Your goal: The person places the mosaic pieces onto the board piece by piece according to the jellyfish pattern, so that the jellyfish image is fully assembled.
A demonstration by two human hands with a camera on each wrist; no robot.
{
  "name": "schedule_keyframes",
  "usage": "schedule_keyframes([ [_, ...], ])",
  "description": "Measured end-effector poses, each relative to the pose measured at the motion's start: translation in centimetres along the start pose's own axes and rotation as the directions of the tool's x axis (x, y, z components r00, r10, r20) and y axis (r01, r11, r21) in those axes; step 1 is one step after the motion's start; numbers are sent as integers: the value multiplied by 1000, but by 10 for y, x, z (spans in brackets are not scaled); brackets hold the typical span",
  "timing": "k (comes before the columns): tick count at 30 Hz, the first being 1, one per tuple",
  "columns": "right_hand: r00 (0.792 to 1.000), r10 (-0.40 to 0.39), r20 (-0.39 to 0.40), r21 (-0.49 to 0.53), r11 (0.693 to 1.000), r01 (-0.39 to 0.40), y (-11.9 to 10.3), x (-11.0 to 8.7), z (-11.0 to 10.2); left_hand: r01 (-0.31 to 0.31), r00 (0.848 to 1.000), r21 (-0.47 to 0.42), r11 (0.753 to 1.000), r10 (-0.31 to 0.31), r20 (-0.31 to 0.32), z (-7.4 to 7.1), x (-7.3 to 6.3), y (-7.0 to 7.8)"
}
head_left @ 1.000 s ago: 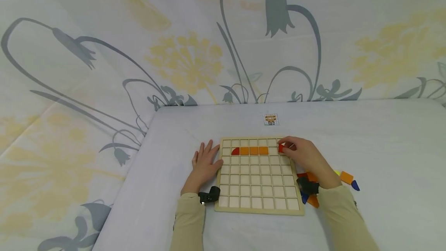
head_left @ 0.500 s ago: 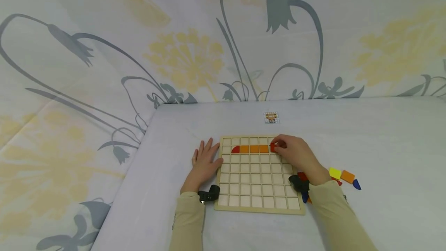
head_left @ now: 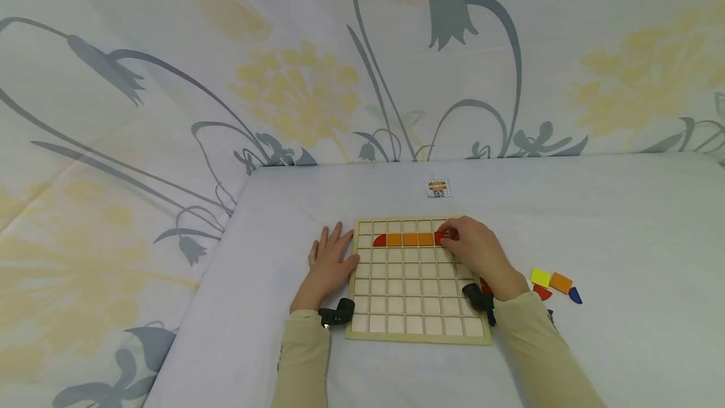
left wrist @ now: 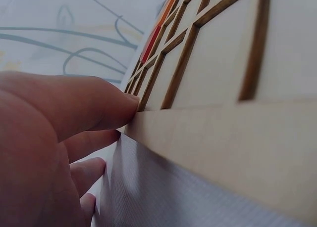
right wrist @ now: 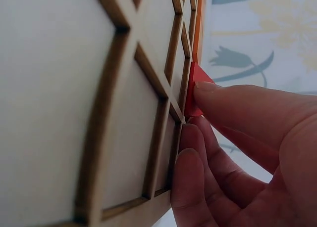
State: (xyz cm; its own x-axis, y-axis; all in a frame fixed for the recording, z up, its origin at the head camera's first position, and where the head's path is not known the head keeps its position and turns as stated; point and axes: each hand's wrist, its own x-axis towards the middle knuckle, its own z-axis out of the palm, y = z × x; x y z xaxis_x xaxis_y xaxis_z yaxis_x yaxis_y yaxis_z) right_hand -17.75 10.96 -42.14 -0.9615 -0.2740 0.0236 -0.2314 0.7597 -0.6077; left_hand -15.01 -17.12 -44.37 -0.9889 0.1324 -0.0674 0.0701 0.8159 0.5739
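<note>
A wooden grid board (head_left: 419, 338) lies on the white cloth. In its second row from the far side, a red rounded piece (head_left: 380, 240) and three orange square tiles (head_left: 410, 240) sit side by side. My right hand (head_left: 481, 258) pinches another red tile (right wrist: 192, 91) between thumb and fingers, at the right end of that row. In the right wrist view this tile stands tilted against the grid, partly covered by the thumb. My left hand (head_left: 328, 269) has its fingers spread along the board's left edge, the thumb (left wrist: 106, 102) touching the frame.
Right of the board lie a yellow square (head_left: 540, 278), an orange square (head_left: 561, 283), a red piece (head_left: 542, 293) and a blue piece (head_left: 575, 295). More pieces are partly hidden under the right forearm. Behind the board lies a small printed pattern card (head_left: 438, 188).
My right hand has moved left with the red tile, from the right-hand column to beside the orange tiles. Loose yellow and red pieces have come into sight. My left hand stays at the board's edge.
</note>
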Motion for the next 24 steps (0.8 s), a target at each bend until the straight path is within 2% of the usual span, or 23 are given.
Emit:
schedule_keyframes([
  [11, 1000, -17, -5, 4, 1000, 17, 3, -4, -1, -11, 1000, -13, 1000, 11, 1, 0, 0, 1],
  [24, 997, 26, 69, 96, 995, -32, 13, -7, -17, -2, 1000, -24, 1000, 2, 8, 0, 0, 2],
])
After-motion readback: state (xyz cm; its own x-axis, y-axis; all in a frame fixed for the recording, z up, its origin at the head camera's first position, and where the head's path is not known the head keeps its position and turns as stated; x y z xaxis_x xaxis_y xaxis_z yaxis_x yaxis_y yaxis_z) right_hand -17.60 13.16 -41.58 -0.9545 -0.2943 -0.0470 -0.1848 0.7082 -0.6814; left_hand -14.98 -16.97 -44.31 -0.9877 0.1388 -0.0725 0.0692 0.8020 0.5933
